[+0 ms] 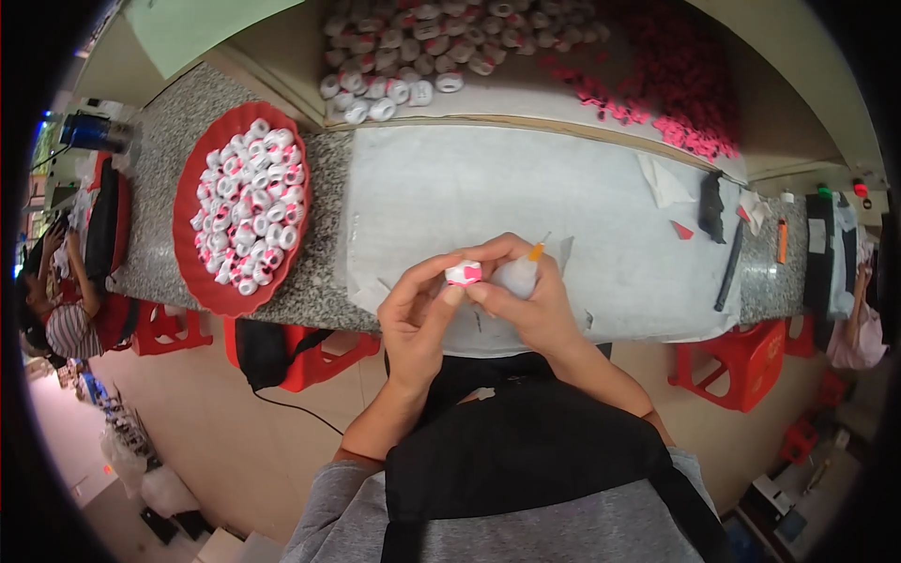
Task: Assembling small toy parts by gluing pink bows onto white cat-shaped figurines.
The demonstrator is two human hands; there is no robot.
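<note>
Both my hands meet over the white sheet (422,188) at the table's near side. Between thumb and fingers my left hand (411,314) grips a small white ring-like piece (464,273) with a bright pink patch on its side. The thumb of my right hand (542,314) also touches this piece. Tucked in the right hand is a translucent squeeze bottle (515,278), its orange-based needle nozzle (536,251) pointing up and away. My fingers hide part of the bottle and the back of the white piece.
A red scalloped bowl (186,192) of similar pieces stands at left. A shelf behind holds white pieces (404,56) and small pink parts (694,113). At right lie a black strip (711,206), a dark stick-like tool (729,272) and a red scrap (681,230). Red stools (737,361) flank me.
</note>
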